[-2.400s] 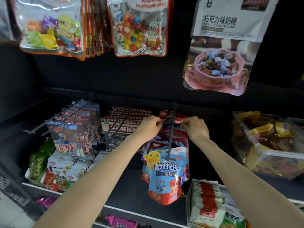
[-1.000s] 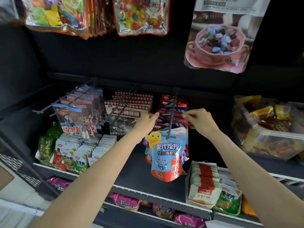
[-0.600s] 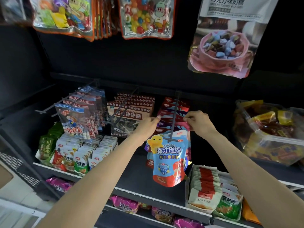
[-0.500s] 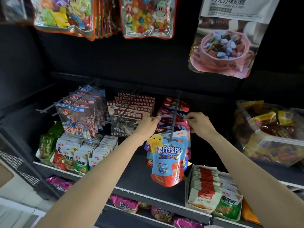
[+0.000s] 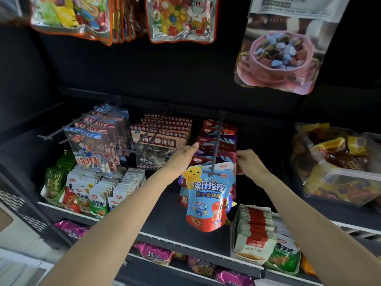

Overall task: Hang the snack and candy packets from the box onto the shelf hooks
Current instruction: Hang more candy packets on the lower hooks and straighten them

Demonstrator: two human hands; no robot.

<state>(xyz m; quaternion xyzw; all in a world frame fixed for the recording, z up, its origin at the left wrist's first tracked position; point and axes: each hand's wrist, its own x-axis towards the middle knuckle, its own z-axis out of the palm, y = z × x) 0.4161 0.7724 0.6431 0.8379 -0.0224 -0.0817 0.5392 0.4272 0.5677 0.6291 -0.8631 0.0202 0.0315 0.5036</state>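
I see my left hand [image 5: 181, 156] lying flat with straight fingers against the packets' left edge, my right hand [image 5: 246, 162] pinching their right edge, the blue packet [image 5: 207, 195] hanging frontmost on the hook [image 5: 216, 141].

We see the gummy pouch [image 5: 207, 195] hanging frontmost on the hook [image 5: 216, 145], our left hand [image 5: 181, 156] left, right hand [image 5: 248, 162] right of it.

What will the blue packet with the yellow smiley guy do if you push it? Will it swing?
Probably yes. The blue packet hangs from the front end of a thin hook by its top only, so a push should swing it. It looks like a soft pouch, likely bendy and fairly light. Its glossy skin may feel slippery.
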